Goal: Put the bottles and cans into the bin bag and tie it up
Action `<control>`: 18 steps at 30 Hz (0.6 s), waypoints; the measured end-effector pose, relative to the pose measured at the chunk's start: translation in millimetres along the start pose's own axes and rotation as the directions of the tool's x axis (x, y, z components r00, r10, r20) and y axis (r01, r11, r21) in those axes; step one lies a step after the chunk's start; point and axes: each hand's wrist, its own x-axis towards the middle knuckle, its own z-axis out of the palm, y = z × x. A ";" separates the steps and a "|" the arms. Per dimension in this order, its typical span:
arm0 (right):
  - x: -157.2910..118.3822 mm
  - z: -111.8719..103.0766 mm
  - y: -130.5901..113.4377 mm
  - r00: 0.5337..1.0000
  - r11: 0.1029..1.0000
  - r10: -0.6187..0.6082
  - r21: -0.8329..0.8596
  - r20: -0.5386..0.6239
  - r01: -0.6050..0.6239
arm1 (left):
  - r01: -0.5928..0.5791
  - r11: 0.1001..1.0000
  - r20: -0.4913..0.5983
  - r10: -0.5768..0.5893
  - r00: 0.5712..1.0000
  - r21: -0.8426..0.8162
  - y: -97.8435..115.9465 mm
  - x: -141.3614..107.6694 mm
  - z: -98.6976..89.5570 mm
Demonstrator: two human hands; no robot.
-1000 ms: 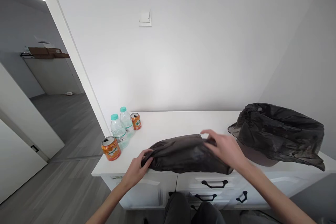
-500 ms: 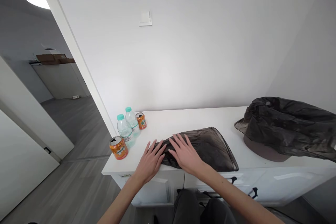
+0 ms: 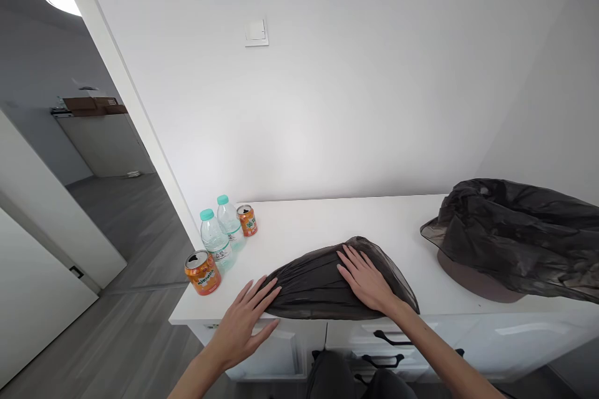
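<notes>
A thin black plastic bag (image 3: 309,287) lies flattened on the white cabinet top, creases fanning out from its narrow left end. My left hand (image 3: 243,318) rests at that narrow end with fingers stretched and thumb apart; part of the palm is beyond the front edge. Flat on the wider right part of the bag lies my right hand (image 3: 364,279), fingers extended. Left of my left hand stands an orange soda can (image 3: 203,272), its top opened. Behind it are a clear bottle with a teal cap (image 3: 216,240), a second such bottle (image 3: 230,221) and another orange can (image 3: 247,221).
At the right, a brownish bin (image 3: 477,277) is lined with a black bag (image 3: 510,237) that spills over its rim. The white cabinet (image 3: 309,218) backs onto a wall with a light switch (image 3: 256,32). Black drawer handles (image 3: 392,338) stick out in front. A doorway opens at left.
My right hand has slid right across the bag and my left hand left and toward me. The bag is now spread longer, with stretched creases. The view has shifted slightly.
</notes>
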 end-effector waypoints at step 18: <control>-103.6 -15.4 -130.5 0.982 0.561 -0.125 0.806 -0.145 0.190 | -0.287 0.957 -0.503 0.265 0.823 0.036 142.5 22.6 -98.3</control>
